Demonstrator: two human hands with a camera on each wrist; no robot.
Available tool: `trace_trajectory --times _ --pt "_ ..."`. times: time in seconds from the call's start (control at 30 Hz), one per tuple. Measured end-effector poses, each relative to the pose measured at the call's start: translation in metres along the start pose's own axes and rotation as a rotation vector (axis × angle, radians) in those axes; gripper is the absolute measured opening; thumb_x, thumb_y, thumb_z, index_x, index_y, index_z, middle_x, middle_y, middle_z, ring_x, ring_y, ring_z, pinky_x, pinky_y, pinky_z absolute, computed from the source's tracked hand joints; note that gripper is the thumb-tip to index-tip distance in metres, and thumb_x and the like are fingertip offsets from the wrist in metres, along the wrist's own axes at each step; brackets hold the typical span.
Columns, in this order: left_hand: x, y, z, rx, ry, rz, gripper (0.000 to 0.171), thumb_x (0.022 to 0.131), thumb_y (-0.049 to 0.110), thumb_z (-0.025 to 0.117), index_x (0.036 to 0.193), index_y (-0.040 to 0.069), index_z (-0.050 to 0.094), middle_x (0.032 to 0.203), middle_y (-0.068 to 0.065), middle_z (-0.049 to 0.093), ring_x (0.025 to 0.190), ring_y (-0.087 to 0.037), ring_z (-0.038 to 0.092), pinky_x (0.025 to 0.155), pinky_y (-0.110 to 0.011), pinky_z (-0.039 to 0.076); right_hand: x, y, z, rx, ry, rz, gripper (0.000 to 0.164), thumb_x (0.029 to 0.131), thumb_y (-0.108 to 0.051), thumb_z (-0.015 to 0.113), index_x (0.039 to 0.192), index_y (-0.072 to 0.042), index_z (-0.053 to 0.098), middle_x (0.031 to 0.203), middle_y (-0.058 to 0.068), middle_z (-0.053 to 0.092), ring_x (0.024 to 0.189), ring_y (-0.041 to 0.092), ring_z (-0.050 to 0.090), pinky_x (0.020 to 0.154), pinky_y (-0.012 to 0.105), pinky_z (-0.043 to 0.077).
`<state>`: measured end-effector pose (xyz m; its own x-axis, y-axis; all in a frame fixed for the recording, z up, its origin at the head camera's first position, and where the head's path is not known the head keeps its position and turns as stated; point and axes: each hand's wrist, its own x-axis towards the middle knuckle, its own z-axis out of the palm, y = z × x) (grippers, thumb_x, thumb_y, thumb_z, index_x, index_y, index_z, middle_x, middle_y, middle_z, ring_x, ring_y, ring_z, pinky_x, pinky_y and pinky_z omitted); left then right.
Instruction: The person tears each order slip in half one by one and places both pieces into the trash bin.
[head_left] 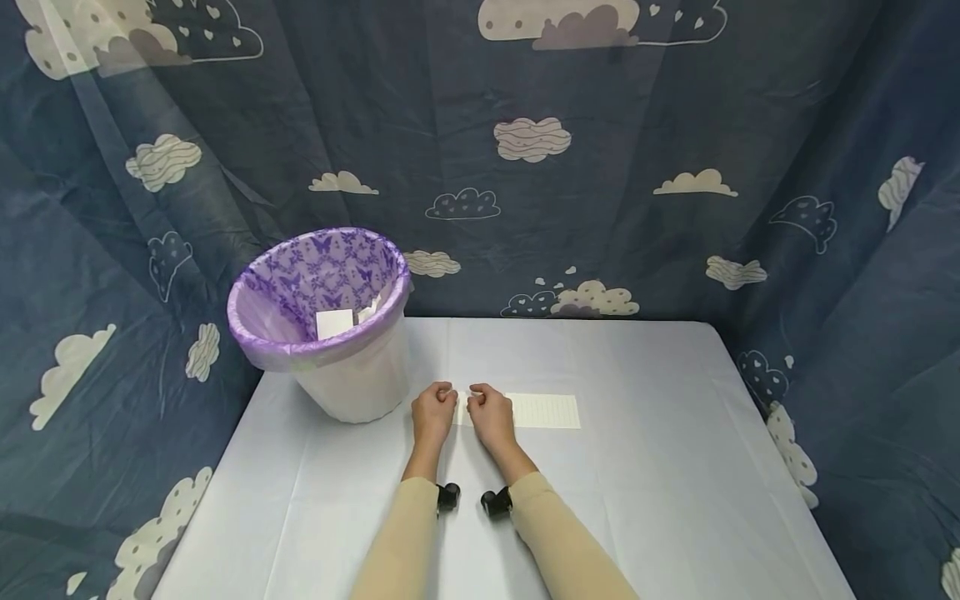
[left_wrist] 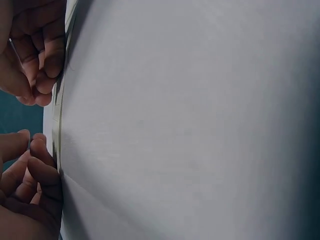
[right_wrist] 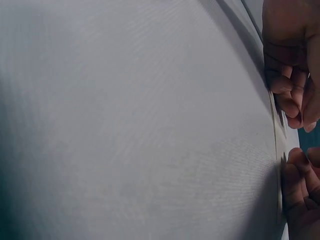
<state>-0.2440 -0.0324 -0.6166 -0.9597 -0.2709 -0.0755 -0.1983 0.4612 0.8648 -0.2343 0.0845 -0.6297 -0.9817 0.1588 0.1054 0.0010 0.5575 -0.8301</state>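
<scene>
Both hands hover close together over a pale cream paper strip with fine lines, which lies across the table. My left hand is above the strip's left end, its fingers curled and the thumb near the fingertips. Facing it, my right hand has its fingers bent in the same way, with the strip running out to its right. In the left wrist view the strip appears edge-on beside the fingers. The right wrist view shows its edge below both hands. I cannot tell whether the fingertips pinch anything thin.
A white bin with a purple butterfly-patterned liner stands at the table's back left. Inside it are white paper pieces. The white table is backed by a dark blue cloud-print curtain.
</scene>
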Motion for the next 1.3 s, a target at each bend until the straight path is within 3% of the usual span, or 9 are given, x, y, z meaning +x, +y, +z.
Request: trace_trajectory --times 0.23,0.47,0.6,0.87,1.1,1.3 --pt "0.002 0.0 0.002 0.066 -0.047 0.009 0.046 0.099 0.02 0.074 0.142 0.005 0.067 0.079 -0.003 0.07 0.065 -0.013 0.055 0.063 -0.026 0.045 0.006 -0.003 -0.002 -0.022 -0.031 0.04 0.028 0.095 -0.007 0.07 0.121 0.001 0.075 0.078 0.007 0.078 0.059 0.008 0.059 0.058 0.023 0.046" --pt "0.004 0.001 0.004 0.117 -0.085 0.0 0.049 0.103 0.026 0.068 0.146 0.005 0.063 0.075 -0.003 0.071 0.064 -0.014 0.059 0.066 -0.029 0.048 0.008 -0.009 -0.005 -0.034 -0.096 0.06 0.031 0.098 -0.009 0.069 0.127 0.003 0.073 0.074 0.007 0.073 0.056 0.008 0.054 0.054 0.021 0.041" --pt "0.001 0.004 0.003 0.144 -0.098 0.011 0.04 0.105 0.027 0.065 0.139 0.007 0.07 0.077 -0.004 0.073 0.067 -0.016 0.062 0.065 -0.03 0.049 0.009 -0.011 -0.005 -0.039 -0.131 0.082 0.03 0.1 -0.01 0.066 0.127 0.003 0.073 0.074 0.007 0.071 0.058 0.01 0.055 0.055 0.022 0.041" --pt "-0.002 0.004 0.002 0.135 -0.063 0.069 0.019 0.1 0.022 0.069 0.113 0.011 0.079 0.077 -0.005 0.071 0.074 -0.023 0.064 0.065 -0.034 0.048 0.01 -0.012 -0.005 -0.046 -0.159 0.105 0.018 0.099 -0.014 0.069 0.11 -0.001 0.074 0.082 0.008 0.074 0.066 0.013 0.061 0.059 0.024 0.044" --pt "-0.001 0.0 0.003 0.074 -0.075 0.037 0.014 0.102 0.021 0.067 0.106 0.01 0.075 0.068 0.002 0.065 0.06 -0.012 0.055 0.057 -0.025 0.041 0.01 -0.01 -0.005 -0.024 -0.18 0.096 0.013 0.101 -0.015 0.068 0.104 -0.003 0.07 0.076 0.005 0.074 0.062 0.011 0.06 0.058 0.023 0.043" --pt "-0.003 -0.003 0.002 0.021 -0.103 0.058 0.011 0.103 0.019 0.069 0.102 0.009 0.072 0.068 0.0 0.067 0.056 -0.009 0.05 0.053 -0.023 0.038 0.01 -0.008 -0.003 -0.032 -0.168 0.086 0.014 0.102 -0.013 0.061 0.098 -0.004 0.07 0.076 0.005 0.071 0.063 0.011 0.055 0.059 0.022 0.041"
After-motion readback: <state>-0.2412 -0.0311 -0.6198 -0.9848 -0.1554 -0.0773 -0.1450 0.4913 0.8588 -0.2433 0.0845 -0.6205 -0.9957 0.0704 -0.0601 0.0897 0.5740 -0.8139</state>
